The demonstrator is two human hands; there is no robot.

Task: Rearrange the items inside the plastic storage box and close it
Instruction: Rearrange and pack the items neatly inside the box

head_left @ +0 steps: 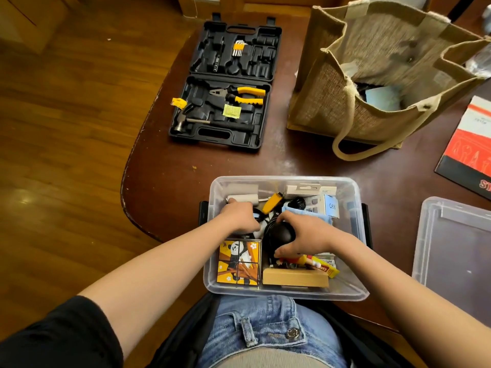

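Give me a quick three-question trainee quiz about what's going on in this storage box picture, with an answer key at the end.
1. True or false: the clear lid is already on the plastic storage box.
2. Which thing does the right hand grip? A) the hammer B) the round black object C) the panda picture box
3. Fill in: the open black tool case lies on the table to the ___ of the jute bag.

Key
1. False; the lid lies on the table to the right of the box.
2. B; the round black object sits inside the box, with the left hand beside it.
3. Left.
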